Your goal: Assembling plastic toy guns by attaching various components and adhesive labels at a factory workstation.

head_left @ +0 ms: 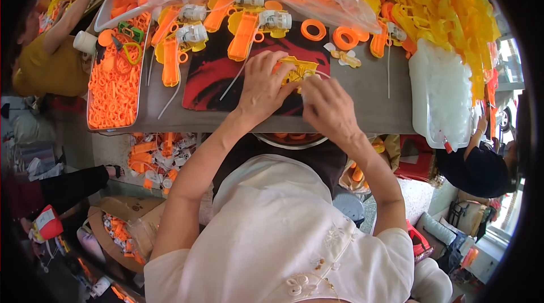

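Head view: the left hand (pixel 264 83) pinches a hollow yellow plastic shell (pixel 304 67) over a black-and-red mat (pixel 207 85), the right hand (pixel 331 104) curled at its right end, grip unclear.

The desk (pixel 374 104) has a matt, grey-brown, cloth-like top, with a smooth, faintly shiny mat (pixel 199 87) near its front edge. The yellow shell (pixel 304 66) above the mat is smooth plastic. Near the left edge, glossy orange plastic parts (pixel 112 94) fill a metal-looking tray (pixel 113 127). Thin, wrinkled, shiny clear film (pixel 334 2) lies along the far edge; the box (pixel 422 107) at the front right corner looks like frosted plastic.
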A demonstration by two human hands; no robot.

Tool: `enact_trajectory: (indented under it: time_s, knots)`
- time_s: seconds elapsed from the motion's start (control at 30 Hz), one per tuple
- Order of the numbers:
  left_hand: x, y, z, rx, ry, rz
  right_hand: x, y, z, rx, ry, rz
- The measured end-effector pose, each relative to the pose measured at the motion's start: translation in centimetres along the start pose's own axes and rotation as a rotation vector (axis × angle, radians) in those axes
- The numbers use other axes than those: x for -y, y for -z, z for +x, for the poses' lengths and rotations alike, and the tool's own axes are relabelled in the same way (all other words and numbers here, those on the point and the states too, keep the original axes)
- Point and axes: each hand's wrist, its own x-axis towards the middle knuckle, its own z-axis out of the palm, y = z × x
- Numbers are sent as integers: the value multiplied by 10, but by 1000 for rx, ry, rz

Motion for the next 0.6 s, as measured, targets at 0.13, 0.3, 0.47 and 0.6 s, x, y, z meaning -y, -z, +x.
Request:
enact_trajectory:
  time_s: [0.13,0.3,0.47,0.6]
  knots:
    - [-1,2,-1,-27,-7,10,-11,19,19,30,-228,221]
    - [2,-1,-3,-49,-89,-74,-15,34,38,217,-250,305]
    - [-1,1,0,-28,-40,-89,-36,21,44,220,-259,298]
    - [-6,0,3,-33,-32,-59,-63,-10,16,122,-493,294]
